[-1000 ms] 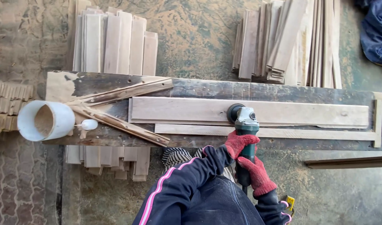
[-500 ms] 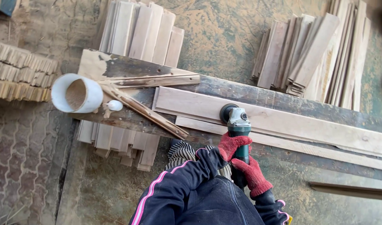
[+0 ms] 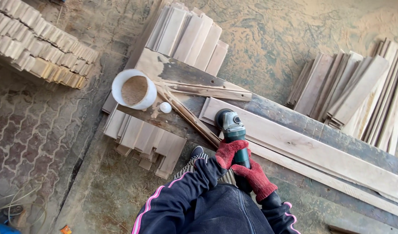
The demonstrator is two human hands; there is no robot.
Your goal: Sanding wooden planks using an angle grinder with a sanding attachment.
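Head view: dusty workbench [image 3: 173, 71] carries a pale plank [image 3: 320, 151] over sawdust-strewn floor [image 3: 259, 34].

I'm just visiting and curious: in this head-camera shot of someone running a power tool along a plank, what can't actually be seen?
- The disc under the green grinder: hidden by the tool's own head, so its contact with the long plank can't be seen.
- The plank's far end: cut off by the right edge.
- Left hand and right hand: red gloves cover the fingers.
- The white tub: it holds brown stuff, too small to identify.
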